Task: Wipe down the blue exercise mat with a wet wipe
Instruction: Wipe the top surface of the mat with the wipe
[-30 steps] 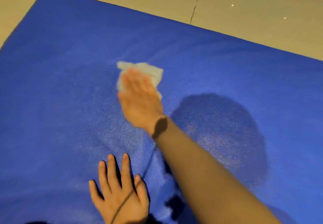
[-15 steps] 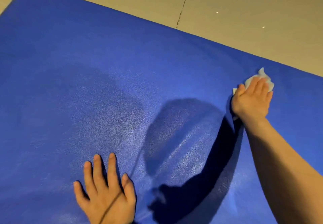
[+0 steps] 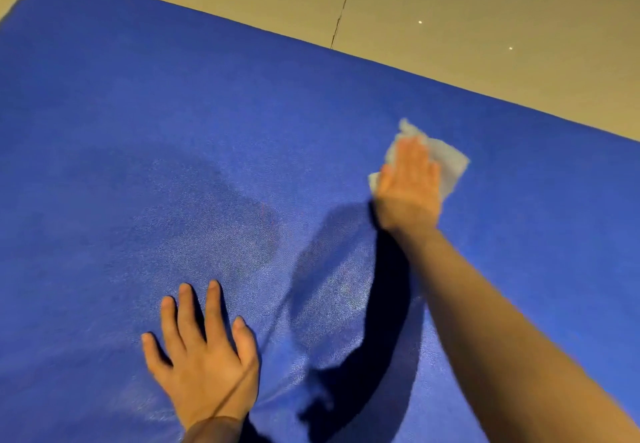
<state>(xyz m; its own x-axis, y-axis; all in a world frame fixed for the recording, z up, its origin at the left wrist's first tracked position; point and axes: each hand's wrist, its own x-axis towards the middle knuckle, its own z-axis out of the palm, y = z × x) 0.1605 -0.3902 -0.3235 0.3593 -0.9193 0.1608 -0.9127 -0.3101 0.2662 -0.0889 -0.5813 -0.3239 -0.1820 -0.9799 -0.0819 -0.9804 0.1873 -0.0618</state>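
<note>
A large blue mat [image 3: 242, 124] fills most of the view, seen from above by the person kneeling or leaning over it. Its far edge runs diagonally from the upper left down to the right, and beyond it lies a pale beige floor [image 3: 485, 27] with a thin dark seam running across it.

The right hand [image 3: 407, 188] reaches out across the mat, arm extended from the lower right corner. Its palm faces down with the fingers [image 3: 412, 152] straight and close together, pressing flat on a white wipe [image 3: 450, 162]. The wipe is crumpled and lies on the right part of the mat, not far from the far edge. Its corners stick out beyond the fingertips and to the right of the hand. This hand and the wipe are slightly blurred.

The left hand [image 3: 204, 363] rests flat on the mat near the bottom of the view, left of centre. Its fingers are spread wide and straight, holding nothing, with the palm bearing down on the surface.

Between the two hands, the mat shows a darker patch with a faint sheen. The right arm casts a dark shadow on the mat, running from below the wrist down toward the bottom edge of the view.
</note>
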